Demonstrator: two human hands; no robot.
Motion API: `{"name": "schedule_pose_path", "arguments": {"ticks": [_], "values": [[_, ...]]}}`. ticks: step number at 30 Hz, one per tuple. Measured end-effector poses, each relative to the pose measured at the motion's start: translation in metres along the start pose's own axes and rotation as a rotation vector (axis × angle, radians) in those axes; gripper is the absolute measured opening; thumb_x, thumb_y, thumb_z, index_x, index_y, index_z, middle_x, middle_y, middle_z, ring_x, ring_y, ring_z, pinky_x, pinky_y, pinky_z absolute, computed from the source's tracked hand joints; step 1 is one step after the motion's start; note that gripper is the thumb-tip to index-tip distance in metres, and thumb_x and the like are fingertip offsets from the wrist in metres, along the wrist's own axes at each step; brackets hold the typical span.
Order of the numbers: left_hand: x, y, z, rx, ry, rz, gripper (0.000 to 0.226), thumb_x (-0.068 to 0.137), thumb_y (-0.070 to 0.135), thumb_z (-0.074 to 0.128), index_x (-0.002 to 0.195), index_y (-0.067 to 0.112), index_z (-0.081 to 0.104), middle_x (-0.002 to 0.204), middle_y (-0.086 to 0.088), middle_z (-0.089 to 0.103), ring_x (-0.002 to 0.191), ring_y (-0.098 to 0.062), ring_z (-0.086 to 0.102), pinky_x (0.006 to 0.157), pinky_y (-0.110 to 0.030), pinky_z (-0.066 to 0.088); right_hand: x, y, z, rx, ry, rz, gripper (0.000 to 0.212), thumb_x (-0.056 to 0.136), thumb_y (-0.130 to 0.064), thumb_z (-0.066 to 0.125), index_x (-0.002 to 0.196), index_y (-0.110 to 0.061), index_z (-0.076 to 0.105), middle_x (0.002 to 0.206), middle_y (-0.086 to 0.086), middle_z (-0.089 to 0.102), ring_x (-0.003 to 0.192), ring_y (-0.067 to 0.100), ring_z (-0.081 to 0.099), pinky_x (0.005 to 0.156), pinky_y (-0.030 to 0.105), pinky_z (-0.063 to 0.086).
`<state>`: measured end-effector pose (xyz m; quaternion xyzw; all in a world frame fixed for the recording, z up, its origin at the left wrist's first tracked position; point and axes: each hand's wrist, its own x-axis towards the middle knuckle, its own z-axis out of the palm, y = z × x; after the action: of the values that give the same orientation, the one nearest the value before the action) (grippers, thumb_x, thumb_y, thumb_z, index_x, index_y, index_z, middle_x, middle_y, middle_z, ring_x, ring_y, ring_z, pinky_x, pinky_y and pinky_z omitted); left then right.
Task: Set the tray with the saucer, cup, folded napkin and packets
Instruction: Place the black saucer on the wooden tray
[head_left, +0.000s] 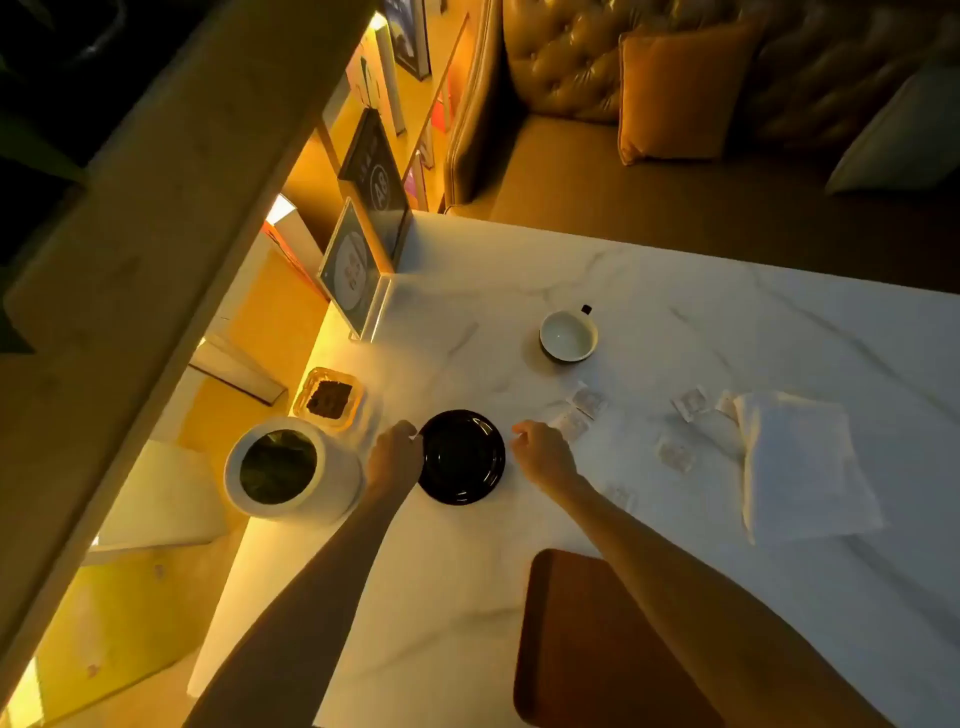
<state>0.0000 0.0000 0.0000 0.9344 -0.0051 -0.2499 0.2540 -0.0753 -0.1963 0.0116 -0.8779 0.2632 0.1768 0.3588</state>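
Note:
A black saucer (461, 457) lies flat on the white marble table (675, 322). My left hand (395, 457) touches its left rim with curled fingers. My right hand (543, 452) hovers just right of its right rim, a small gap showing, fingers bent. A dark cup with a white inside (567, 335) stands farther back. Several small packets (589, 401) lie scattered right of the saucer. A white napkin (800, 462) lies unfolded at the right. A brown wooden tray (597, 649) sits at the near edge under my right forearm.
A white pot with a green plant (285, 467) stands left of the saucer. Behind it sits a glass dish with dark contents (328, 399). Upright sign stands (358, 270) occupy the table's far left corner. A tufted sofa with cushions (670, 88) lies beyond.

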Motion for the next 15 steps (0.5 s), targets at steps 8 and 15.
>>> {"name": "schedule_pose_path", "arguments": {"ticks": [8, 15], "values": [[0.041, -0.01, 0.021, 0.042, -0.115, -0.044, 0.044, 0.1, 0.021, 0.047, 0.143, 0.01, 0.043, 0.14, -0.015, 0.052, 0.129, -0.032, 0.049, 0.104, -0.043, 0.044, 0.031, 0.004, 0.038, 0.06, 0.047, 0.147, 0.011, 0.093, -0.013, 0.05, 0.091, -0.008, 0.06, 0.086, 0.012, 0.059, 0.084, 0.026, 0.057, 0.071, 0.032, 0.044], [0.051, -0.027, 0.034, -0.058, -0.17, -0.101, 0.022, 0.097, 0.008, 0.048, 0.116, 0.004, 0.058, 0.108, -0.02, 0.065, 0.096, -0.034, 0.064, 0.081, -0.044, 0.054, 0.036, 0.016, 0.069, 0.211, -0.062, 0.272, 0.009, 0.086, -0.008, 0.059, 0.083, 0.0, 0.058, 0.079, 0.013, 0.057, 0.076, 0.025, 0.054, 0.066, 0.028, 0.04]]}}
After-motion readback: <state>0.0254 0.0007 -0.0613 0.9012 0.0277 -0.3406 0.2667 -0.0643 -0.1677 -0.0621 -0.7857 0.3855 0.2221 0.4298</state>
